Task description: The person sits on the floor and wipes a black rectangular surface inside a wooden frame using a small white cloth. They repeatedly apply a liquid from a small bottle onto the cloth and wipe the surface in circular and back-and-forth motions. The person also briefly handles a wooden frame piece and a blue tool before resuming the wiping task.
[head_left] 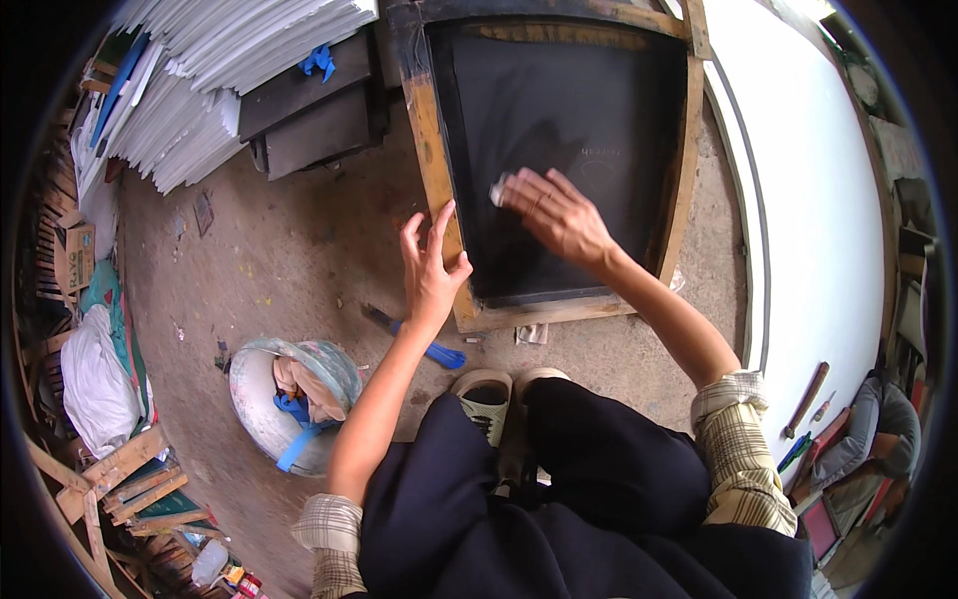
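A wooden screen frame [431, 150] with a dark, smooth panel [559, 110] stands in front of my feet. My left hand [431, 275] holds its left bar near the lower corner, with thumb and index finger on the wood and the other fingers bent at its outer side. Over the panel, my right hand [559, 215] presses a small white wad [497, 192] under its fingertips; motion blurs the hand, and the wad's material is unclear. Faint pale marks show on the panel to the right of that hand.
Left of my knees stands a paint-stained bucket [244, 384] with crumpled cloth and blue strips. A blue-handled brush [439, 351] lies by my shoe. Stacked white sheets [220, 60] rise at the back left. A large white board [818, 200] runs along the right; wood scraps [150, 499] lie lower left.
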### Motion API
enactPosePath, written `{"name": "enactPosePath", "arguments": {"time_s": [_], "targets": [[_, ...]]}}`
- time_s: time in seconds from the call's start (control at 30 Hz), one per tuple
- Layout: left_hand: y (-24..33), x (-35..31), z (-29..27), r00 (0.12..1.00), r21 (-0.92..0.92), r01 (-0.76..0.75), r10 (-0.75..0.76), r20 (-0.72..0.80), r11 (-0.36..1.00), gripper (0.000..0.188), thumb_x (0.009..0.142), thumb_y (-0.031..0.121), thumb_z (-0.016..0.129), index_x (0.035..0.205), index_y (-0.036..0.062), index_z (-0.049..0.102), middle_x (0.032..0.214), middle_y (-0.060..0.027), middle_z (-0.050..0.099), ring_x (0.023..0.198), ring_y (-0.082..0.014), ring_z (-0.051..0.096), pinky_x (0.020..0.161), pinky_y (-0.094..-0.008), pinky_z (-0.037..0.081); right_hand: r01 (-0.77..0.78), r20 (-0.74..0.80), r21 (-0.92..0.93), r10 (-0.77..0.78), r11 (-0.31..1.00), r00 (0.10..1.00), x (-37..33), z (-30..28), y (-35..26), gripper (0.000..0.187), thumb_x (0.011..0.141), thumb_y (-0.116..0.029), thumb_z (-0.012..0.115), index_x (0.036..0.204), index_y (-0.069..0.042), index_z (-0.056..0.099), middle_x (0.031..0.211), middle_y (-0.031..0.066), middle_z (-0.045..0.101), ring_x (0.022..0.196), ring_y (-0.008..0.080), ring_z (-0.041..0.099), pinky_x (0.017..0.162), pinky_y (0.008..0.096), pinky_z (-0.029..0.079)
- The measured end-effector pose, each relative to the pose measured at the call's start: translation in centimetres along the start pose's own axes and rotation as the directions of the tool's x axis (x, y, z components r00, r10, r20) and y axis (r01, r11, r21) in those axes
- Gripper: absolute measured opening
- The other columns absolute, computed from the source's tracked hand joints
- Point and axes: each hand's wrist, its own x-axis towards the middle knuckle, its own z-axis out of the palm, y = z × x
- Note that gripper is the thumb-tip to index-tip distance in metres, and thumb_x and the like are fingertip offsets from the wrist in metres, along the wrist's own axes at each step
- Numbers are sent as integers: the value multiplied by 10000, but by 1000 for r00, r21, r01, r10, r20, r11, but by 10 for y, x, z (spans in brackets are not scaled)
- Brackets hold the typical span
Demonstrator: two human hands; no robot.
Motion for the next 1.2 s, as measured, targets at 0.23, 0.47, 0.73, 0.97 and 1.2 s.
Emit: {"name": "enactPosePath", "arguments": {"time_s": [0.23,0.47,0.73,0.97,1.2], "targets": [[0,1,1,999,-17,25,-25,22,1000,780,687,7,673,1394,201,408,1290,-192,324,1052,-339,453,870,-415,456,162,68,142,-173,976,983,9,27,-16,615,813,-221,640,1381,-138,421,1432,74,415,1349,245,355,1128,431,248],[3,2,0,999,-44,24,-23,25,999,764,690,3,674,1385,200,426,1275,-191,324,1097,-347,443,865,-419,472,-290,-262,-187,237,939,936,18,6,36,570,796,-117,617,1345,-116,462,1377,58,480,1306,232,412,1066,498,272],[-4,-4,12,1000,-10,-26,26,-6,1000,714,737,31,612,1409,140,394,1327,-232,272,1180,-377,357,971,-451,371,112,219,147,-143,983,965,-43,18,-2,607,864,-198,578,1431,-189,360,1487,43,345,1391,195,285,1135,457,198],[2,-12,19,986,288,-150,121,116,946,738,845,86,563,1469,28,174,1489,-312,27,1360,-488,141,1094,-553,206,-107,10,41,107,993,994,-44,-2,14,632,826,-152,618,1409,-119,374,1449,71,391,1365,236,325,1080,519,260],[7,-9,20,980,430,-179,124,154,885,747,850,115,567,1450,-37,148,1469,-355,44,1355,-517,136,1096,-572,203,-487,-185,-104,464,867,866,-38,-12,45,595,879,-144,564,1428,-118,336,1481,71,339,1390,257,273,1095,550,220]]}}
